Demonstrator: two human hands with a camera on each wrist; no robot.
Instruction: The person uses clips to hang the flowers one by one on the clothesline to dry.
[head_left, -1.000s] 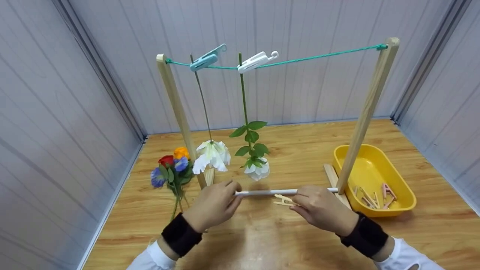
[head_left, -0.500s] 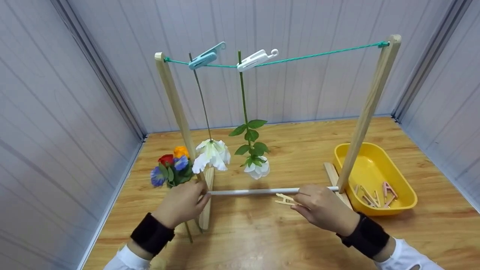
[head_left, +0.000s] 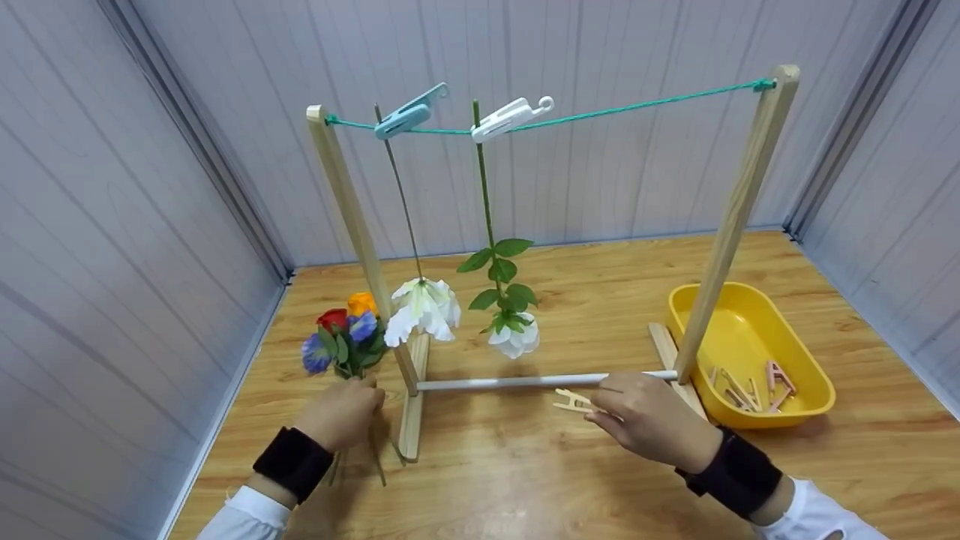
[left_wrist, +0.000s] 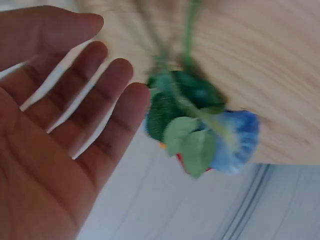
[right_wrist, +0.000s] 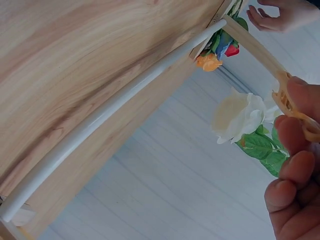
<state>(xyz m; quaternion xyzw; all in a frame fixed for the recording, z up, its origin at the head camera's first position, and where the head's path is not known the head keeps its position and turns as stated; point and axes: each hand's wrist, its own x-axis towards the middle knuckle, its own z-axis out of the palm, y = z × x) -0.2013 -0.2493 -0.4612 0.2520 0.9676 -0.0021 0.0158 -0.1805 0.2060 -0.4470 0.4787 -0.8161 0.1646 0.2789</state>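
Left hand [head_left: 341, 412] is spread wide and holding nothing, right by the flower bunch [head_left: 341, 337], stems running toward the person; right hand [head_left: 649, 420] pinches a wooden clothespin [head_left: 574, 401].

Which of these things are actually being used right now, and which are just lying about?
In use:
- left hand, open, reaching the loose flower bunch
- right hand, pinching a wooden peg
- green line on the wooden rack

Lying about:
- two white flowers already pegged up
- yellow tray of spare pegs
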